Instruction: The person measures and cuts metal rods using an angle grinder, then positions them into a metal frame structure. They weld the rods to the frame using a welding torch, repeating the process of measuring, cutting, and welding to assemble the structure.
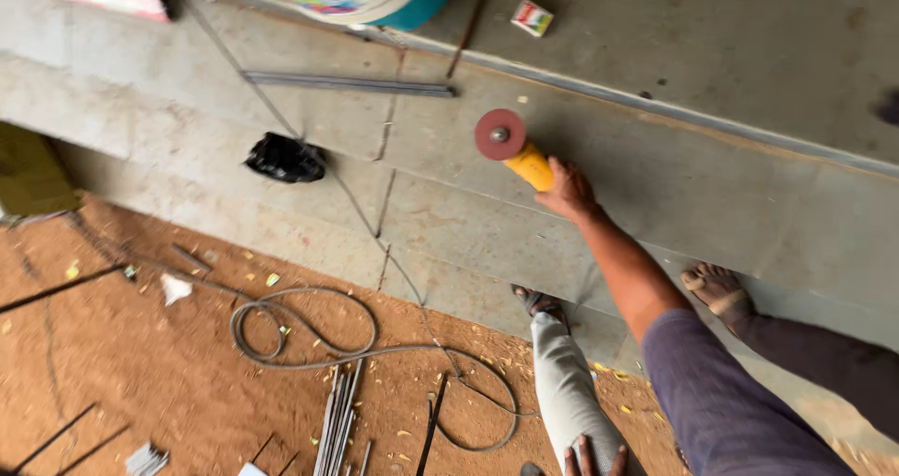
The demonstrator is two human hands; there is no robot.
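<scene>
The right hand (566, 191) has a closed grip on a yellow angle grinder (513, 150), its round reddish disc above smooth concrete.

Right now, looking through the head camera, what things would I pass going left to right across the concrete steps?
Black crumpled bag → long flat metal bar → yellow angle grinder with its red disc, held in the right hand → small carton → bare foot.

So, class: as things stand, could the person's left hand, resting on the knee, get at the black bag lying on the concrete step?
Probably not without moving. The left hand rests on the knee, low in view, and the black bag lies far off up the concrete step. Nothing blocks the path; only coiled cable lies between.
</scene>
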